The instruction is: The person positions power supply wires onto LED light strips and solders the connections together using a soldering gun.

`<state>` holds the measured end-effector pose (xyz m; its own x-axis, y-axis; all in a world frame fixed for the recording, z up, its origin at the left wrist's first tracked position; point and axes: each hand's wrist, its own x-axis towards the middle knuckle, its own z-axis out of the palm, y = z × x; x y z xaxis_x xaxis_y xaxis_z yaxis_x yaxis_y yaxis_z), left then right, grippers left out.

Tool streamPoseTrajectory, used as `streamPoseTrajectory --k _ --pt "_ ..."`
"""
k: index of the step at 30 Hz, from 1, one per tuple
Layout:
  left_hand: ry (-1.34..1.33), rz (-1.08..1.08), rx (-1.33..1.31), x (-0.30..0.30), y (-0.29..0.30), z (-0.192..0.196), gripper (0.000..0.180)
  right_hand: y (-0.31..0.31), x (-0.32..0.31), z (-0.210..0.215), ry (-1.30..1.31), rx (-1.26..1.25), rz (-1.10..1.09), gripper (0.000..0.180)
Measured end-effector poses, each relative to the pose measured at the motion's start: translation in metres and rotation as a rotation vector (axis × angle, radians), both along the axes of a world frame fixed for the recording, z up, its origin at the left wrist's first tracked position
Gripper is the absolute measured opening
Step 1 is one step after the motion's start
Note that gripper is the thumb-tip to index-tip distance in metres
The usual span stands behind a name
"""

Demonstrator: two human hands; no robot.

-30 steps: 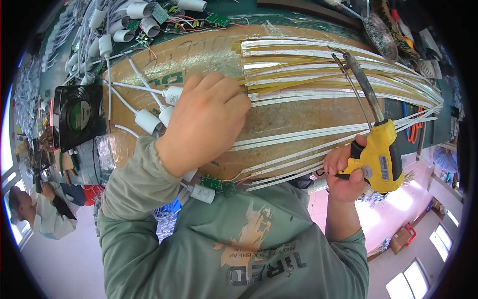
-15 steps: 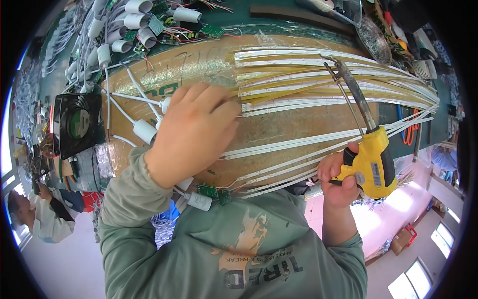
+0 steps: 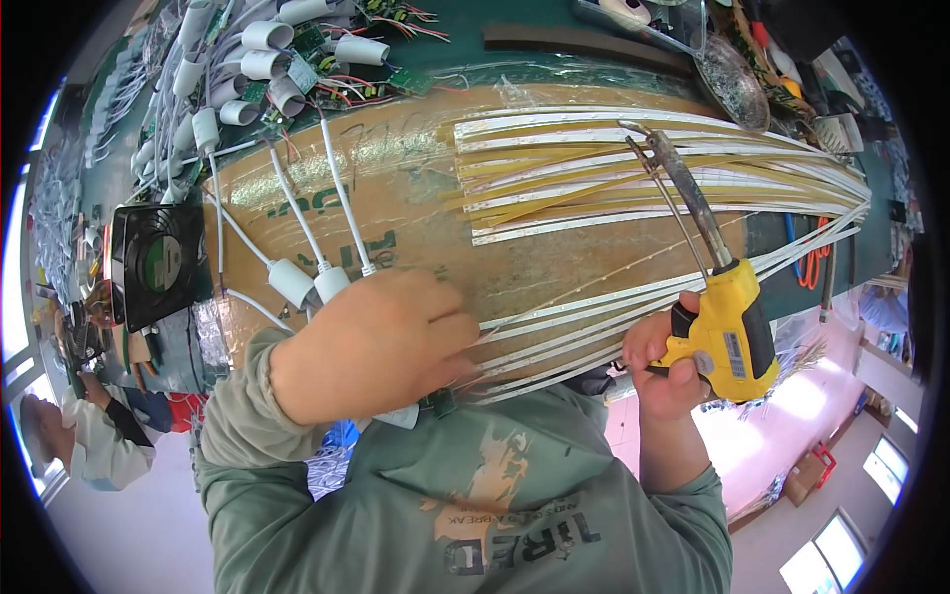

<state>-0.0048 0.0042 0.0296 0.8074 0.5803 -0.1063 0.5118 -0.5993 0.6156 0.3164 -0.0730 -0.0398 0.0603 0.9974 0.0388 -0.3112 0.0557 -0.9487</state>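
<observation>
My left hand (image 3: 381, 346) is closed, its fingers curled and a little blurred, over the near side of the cardboard (image 3: 554, 257). A thin LED strip (image 3: 616, 278), seen nearly edge-on, runs up to its fingertips. Beneath and beside it lie white plastic housings (image 3: 291, 283) with cables; a green circuit board (image 3: 439, 401) shows under the fingers. My right hand (image 3: 668, 361) grips a yellow and black soldering gun (image 3: 730, 337) by its handle, index finger near the trigger. The gun's metal tip points up over a bundle of white and yellow-backed LED strips (image 3: 564, 124).
A black fan (image 3: 156, 265) stands at the left. Several housings with circuit boards and wires (image 3: 265, 64) are heaped at the far left. A metal scoop-like piece (image 3: 734, 84) and a dark bar (image 3: 589, 49) lie at the far side. Another person (image 3: 84, 436) is at the left.
My left hand has moved toward me from the bundle's end, and a strip now slants to its fingers. Cabled housings it covered now show. The soldering gun has barely shifted.
</observation>
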Motion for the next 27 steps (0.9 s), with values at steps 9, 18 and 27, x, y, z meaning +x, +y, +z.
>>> streamPoseTrajectory --k 9,18,27 --pt "0.056 0.231 0.290 0.015 0.026 -0.005 0.032 -0.001 -0.002 0.000 0.017 0.000 0.006 0.081" --pt "0.003 0.390 0.401 0.020 0.041 -0.018 0.034 -0.001 -0.001 -0.003 0.023 0.021 0.006 0.081" --pt "-0.055 0.366 0.411 0.022 0.033 -0.022 0.026 -0.001 -0.002 -0.002 -0.003 0.027 0.009 0.080"
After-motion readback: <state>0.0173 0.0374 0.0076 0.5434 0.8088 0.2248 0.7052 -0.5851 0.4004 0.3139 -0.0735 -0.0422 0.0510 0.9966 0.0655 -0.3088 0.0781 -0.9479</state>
